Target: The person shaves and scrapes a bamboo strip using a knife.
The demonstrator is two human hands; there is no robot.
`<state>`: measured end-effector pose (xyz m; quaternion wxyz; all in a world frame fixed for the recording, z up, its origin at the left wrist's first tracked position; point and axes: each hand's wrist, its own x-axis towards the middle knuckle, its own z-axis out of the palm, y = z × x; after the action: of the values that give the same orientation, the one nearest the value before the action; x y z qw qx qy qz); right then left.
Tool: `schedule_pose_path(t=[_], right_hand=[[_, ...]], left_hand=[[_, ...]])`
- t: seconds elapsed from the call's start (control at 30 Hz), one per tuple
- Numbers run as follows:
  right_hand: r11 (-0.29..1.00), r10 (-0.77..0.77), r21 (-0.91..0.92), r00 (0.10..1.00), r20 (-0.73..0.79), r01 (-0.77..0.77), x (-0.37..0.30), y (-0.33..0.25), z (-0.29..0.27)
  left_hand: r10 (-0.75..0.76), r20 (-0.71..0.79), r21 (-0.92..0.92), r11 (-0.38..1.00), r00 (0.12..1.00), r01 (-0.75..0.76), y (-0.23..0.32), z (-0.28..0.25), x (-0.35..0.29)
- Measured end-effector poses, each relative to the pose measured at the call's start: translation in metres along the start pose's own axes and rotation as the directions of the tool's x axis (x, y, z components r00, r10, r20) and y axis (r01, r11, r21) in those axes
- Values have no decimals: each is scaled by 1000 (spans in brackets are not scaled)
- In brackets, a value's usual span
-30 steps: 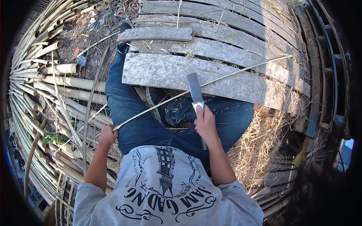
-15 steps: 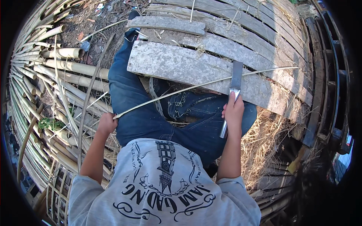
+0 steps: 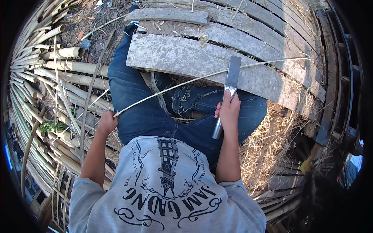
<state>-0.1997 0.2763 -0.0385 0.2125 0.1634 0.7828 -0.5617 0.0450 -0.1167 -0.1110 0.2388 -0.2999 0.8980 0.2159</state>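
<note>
Bamboo strip (image 3: 185,84) runs slantwise across the middle of the frame, from centre left up to the sunlit boards at upper right. Through the head view I make out the left hand (image 3: 108,122) closed in a fist round its near end, just beside the thigh; the right hand (image 3: 229,110) is wrapped round the handle of a broad metal blade (image 3: 233,72), fingers curled. Blade crosses over the strip right of centre; whether the two touch, I cannot tell. My main worry: the strip is thin, bowed and gripped by one fist only, so hard pressure could twist it and let the edge skate off. Slid leftward, the blade would head for those left fingers; slipping low, for the blue jeans (image 3: 130,87) beneath. Far end lies over the slatted platform (image 3: 171,50), no clamp that I can see, and might catch in a gap or whip if released. Bamboo poles (image 3: 79,67) crowd the left of the frame and could foul a wide left-arm swing. Straw (image 3: 262,149) at lower right could hide a dropped tool, I judge.
</note>
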Motion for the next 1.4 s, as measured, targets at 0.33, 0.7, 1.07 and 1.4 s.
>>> schedule_pose_path(t=[0.33, 0.7, 1.07, 1.4], right_hand=[[984, -4, -179, 997, 81, 18, 8, -14, -24], [966, -23, -258, 1000, 5, 24, 9, -19, -20], [985, -39, -162, 997, 73, 51, -10, -11, 17], [880, -232, -371, 950, 207, 296, -15, 35, 43]], left_hand=[[100, -88, 19, 995, 991, -99, 9, -5, -2], [46, -5, 61, 997, 999, -46, 13, -9, 2], [16, 16, 26, 1000, 1000, -16, -1, 2, 3], [28, -12, 52, 998, 1000, -27, 9, 0, 3]])
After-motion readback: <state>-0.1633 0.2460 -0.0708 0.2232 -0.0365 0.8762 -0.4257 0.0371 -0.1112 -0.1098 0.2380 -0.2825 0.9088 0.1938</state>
